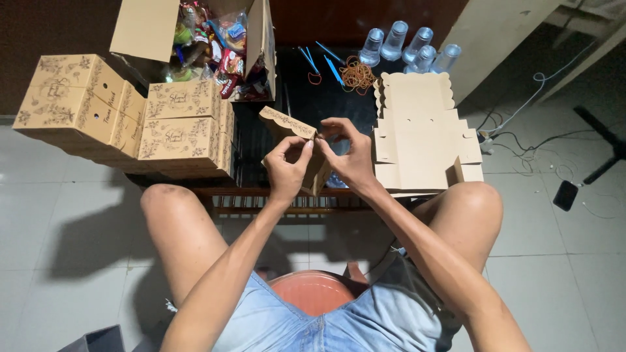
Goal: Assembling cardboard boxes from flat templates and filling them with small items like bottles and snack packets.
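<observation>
A person seated on a red plastic stool [312, 291] works over a low dark table [297, 98], both hands raised to a half-folded brown cardboard box [291, 128] printed with a leafy pattern. The left hand [287, 168] pinches the box's near edge between thumb and fingers; the right hand [349, 156] grips it from the right side, fingertips curled over a flap, so the two hands are close together and both clamped on the cardboard. The box sits at the table's near middle, tilted, its patterned flap pointing toward the far left.

Just to the right lies a stack of flat unfolded box blanks [420, 133] with scalloped far edges. At the left, finished patterned boxes [186, 127] stand stacked two high, with a second, larger pile [75, 101] beside them farther left. At the far side, an open carton [195, 45] holds packaged snacks in bright wrappers. Sealed clear water cups [407, 45] cluster at the far right of the table, next to a heap of orange rubber bands [357, 73] and blue straws [326, 58]. Cables [521, 140] trail over the tiled floor to the right, near a dark phone [565, 194].
</observation>
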